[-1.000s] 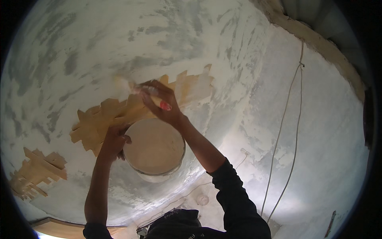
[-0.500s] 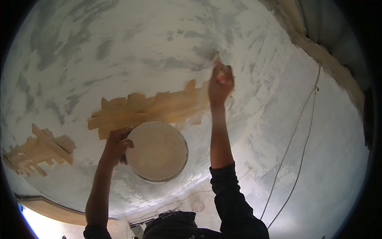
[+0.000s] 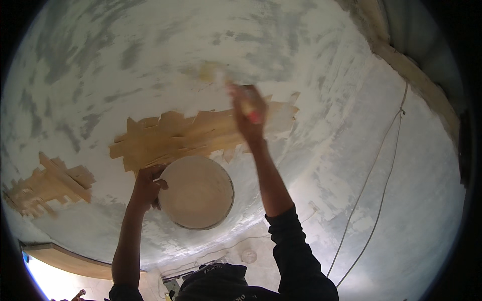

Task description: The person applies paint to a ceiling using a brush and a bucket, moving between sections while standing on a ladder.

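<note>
My left hand (image 3: 149,185) grips the left rim of a round container (image 3: 196,191) whose face is pale beige; whether it is contents or a base I cannot tell. My raised right hand (image 3: 249,112) is closed on a brush (image 3: 249,107) with a pale handle and red end; its head is smeared by motion at the mottled white-and-grey surface (image 3: 150,60). Just below the brush runs a long, ragged tan patch (image 3: 165,138) with torn or flaky-looking edges, partly behind the container and my right hand.
A second tan patch (image 3: 60,183) is at the left. A looped cord (image 3: 381,200) hangs at the right below a rough brown beam edge (image 3: 406,67) at the upper right. A curved wooden board (image 3: 68,261) and bright light sit at the lower left.
My right hand with the brush swung right and up, then moved back left to above the tan patch's middle. My left hand still grips the container.
</note>
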A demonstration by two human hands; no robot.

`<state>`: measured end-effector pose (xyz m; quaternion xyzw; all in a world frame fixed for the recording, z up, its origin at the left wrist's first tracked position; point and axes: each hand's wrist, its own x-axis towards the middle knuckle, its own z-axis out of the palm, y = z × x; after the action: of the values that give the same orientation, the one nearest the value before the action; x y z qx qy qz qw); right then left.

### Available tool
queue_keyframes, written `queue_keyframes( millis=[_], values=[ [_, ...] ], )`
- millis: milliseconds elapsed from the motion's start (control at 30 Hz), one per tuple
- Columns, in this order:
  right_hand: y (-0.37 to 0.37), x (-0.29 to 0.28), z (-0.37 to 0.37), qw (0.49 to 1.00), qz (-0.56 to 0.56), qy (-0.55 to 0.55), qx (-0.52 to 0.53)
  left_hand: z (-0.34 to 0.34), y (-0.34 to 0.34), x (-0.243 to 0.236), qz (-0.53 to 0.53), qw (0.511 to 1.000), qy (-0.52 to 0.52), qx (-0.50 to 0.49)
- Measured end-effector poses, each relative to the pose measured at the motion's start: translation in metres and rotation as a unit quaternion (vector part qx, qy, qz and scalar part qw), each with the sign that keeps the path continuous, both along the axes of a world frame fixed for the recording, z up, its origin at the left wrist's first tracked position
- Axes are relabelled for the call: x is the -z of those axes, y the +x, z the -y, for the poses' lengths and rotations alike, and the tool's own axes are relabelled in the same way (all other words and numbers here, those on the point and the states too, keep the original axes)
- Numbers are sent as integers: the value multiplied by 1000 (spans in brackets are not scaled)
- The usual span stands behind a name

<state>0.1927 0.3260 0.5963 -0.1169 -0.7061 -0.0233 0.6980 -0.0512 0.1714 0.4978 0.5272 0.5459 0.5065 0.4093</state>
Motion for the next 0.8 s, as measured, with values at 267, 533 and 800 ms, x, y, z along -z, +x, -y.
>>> queue_keyframes(
  millis=[267, 533, 800],
  values=[
    [52, 18, 40, 964, -152, -181, -123, 43, -4, 26, -22, 996, 12, -86],
    [-7, 123, 138, 810, 364, -394, -236, 84, 2, 86, -135, 972, 87, -172],
    [-88, 256, 162, 777, 504, -375, 47, 111, 10, 103, -208, 955, 50, -205]
  ],
)
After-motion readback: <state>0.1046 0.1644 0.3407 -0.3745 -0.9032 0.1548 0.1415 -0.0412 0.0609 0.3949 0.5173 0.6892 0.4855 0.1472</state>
